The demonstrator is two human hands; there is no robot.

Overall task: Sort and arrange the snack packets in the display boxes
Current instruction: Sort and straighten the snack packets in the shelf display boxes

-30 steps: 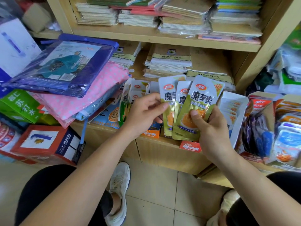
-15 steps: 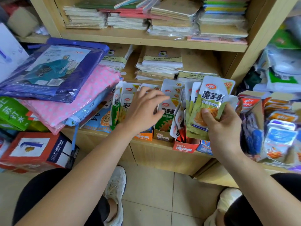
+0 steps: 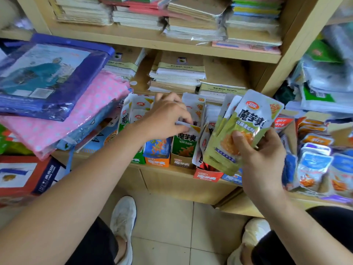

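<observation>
The sorting looks to be about midway. A row of small cardboard display boxes (image 3: pixel 157 159) on the front edge of the light wooden shelf (image 3: pixel 172 185) already holds upright packets. The left hand (image 3: pixel 168 115) reaches into the row, and its thumb and fingers pinch the white top edge of a dark green snack packet (image 3: pixel 186 142) standing in the brown box (image 3: pixel 181 161). The right hand (image 3: pixel 261 155) grips a fanned bundle of pale green foil snack packets (image 3: pixel 246 129), held in the air just above the red box (image 3: pixel 207 175), so these are yet to be placed. Packets beside that box lean askew and likely need straightening. Stacked paper notebooks (image 3: pixel 177 73) fill the shelves behind, a pink dotted plastic-wrapped pack (image 3: pixel 76 115) lies to the left, and pale floor tiles (image 3: pixel 164 217) show below.
</observation>
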